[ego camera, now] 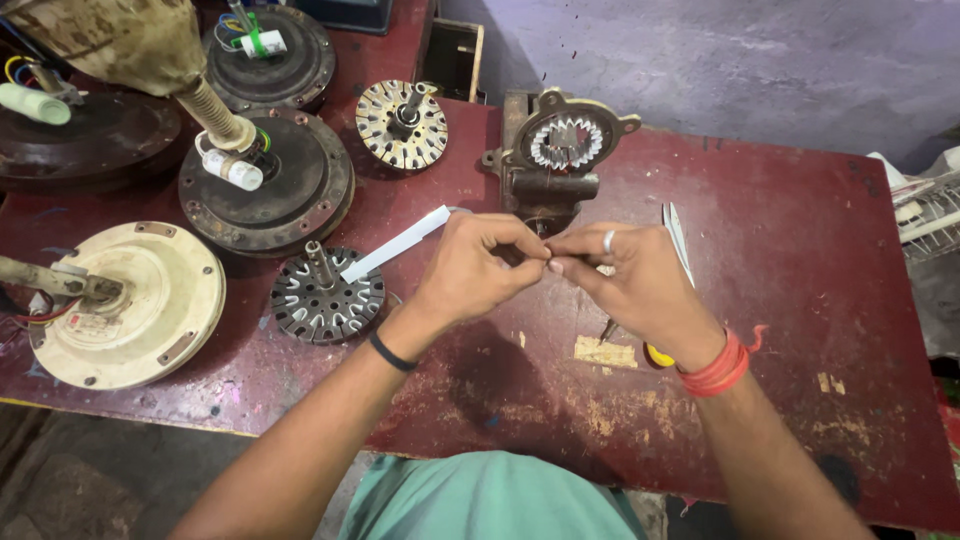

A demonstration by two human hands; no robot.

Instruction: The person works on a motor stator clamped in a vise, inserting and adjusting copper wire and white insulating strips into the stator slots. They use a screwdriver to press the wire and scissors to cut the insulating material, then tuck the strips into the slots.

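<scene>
Grip: I keep both pinches tight and close so the small piece cannot slip | left hand [470, 268] fingers pinched on a white paper strip [395, 245] | right hand [625, 280] fingertips pressed to them, above the bench [780, 260], before the stator housing [560, 150]

Even daylight, soft and diffuse, no glare.
Light falls from above and ahead; arms throw faint shadows on the dark red table [800, 300] toward the near edge. Centre is sharp. Wide lens bends the frame edges; the cream fan housing [130, 300] at left looks stretched.
</scene>
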